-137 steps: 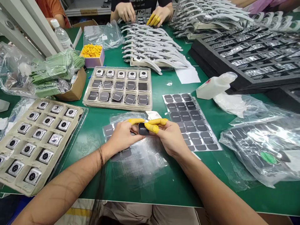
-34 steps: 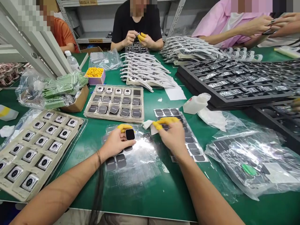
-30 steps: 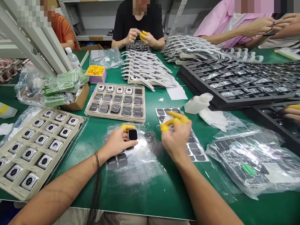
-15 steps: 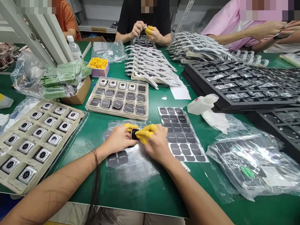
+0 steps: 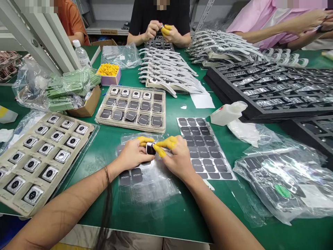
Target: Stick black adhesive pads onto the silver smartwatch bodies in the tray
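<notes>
My left hand (image 5: 132, 152), yellow finger cots on some of its fingers, is closed on a small smartwatch body (image 5: 150, 148) with a dark screen and pale frame. At the watch's upper right corner, the yellow-covered fingertips of my right hand (image 5: 175, 152) are pinched together; whatever sits between them is hidden. Beneath both hands lies a clear plastic sheet (image 5: 153, 194) with a few black square labels (image 5: 136, 175) marked HiFuture. A backing sheet of similar black labels (image 5: 199, 140) lies just right of my right hand.
A tray (image 5: 104, 121) of watch bodies, many with black labels on them, stands ahead; another tray (image 5: 36, 139) is at left. White straps (image 5: 166, 71), a white bottle (image 5: 226, 113), black foam trays (image 5: 249, 113) and a plastic bag (image 5: 275, 184) surround the workspace. A co-worker's hands (image 5: 169, 32) work opposite.
My right hand's fingers have shifted slightly and now pinch at the watch's upper right corner, exposing more of its screen. My left hand still holds the watch. The view has turned a little.
</notes>
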`<action>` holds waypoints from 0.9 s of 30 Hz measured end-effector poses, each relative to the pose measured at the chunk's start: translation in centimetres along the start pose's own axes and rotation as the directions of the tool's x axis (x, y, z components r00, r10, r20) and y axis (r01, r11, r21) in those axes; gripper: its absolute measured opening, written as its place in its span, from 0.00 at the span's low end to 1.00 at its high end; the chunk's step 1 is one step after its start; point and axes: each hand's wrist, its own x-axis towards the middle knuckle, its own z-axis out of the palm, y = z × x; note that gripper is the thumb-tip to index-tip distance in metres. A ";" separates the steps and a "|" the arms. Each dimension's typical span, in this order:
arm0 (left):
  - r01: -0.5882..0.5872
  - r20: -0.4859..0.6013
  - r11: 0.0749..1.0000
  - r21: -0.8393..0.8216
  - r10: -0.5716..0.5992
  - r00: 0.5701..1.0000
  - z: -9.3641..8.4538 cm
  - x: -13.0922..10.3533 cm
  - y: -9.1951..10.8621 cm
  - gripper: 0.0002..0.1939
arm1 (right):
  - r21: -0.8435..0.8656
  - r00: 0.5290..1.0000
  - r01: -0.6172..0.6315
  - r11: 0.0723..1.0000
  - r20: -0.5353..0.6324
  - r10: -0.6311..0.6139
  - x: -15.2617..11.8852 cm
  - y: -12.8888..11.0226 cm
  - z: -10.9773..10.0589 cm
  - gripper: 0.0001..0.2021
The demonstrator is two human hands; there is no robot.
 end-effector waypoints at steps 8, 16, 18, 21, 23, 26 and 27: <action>0.052 -0.038 0.999 -0.002 -0.052 0.998 0.0 0.0 0.3 0.30 | -0.082 0.985 -0.132 0.988 -0.123 0.122 0.3 1.4 -0.3 0.05; 0.000 0.001 0.999 -0.042 0.000 1.000 -0.1 0.1 0.1 0.29 | -0.102 0.997 -0.067 0.992 -0.044 0.063 0.4 0.8 0.6 0.08; 0.029 -0.029 0.998 -0.049 -0.030 0.999 -0.1 0.1 0.2 0.30 | -0.231 0.986 -0.166 0.959 -0.064 0.155 0.4 1.6 0.3 0.08; 0.046 -0.049 0.989 -0.139 -0.053 0.997 -0.2 0.3 0.4 0.32 | -0.317 0.978 -0.197 0.928 -0.131 0.163 -0.3 1.3 -0.6 0.10; 0.020 -0.090 0.968 -0.251 -0.044 0.995 -0.4 0.5 0.3 0.32 | -0.199 0.995 -0.085 0.976 -0.066 0.073 -1.1 -0.5 -1.0 0.10; -0.034 -0.179 0.914 -0.404 -0.042 0.983 -0.8 0.9 0.4 0.31 | 0.080 0.960 0.075 0.994 0.262 -0.093 -2.2 -3.5 -0.5 0.12; -0.034 -0.189 0.902 -0.430 -0.054 0.980 -0.9 0.9 0.4 0.30 | 0.113 0.936 0.073 0.991 0.336 -0.107 -2.5 -4.2 -0.1 0.14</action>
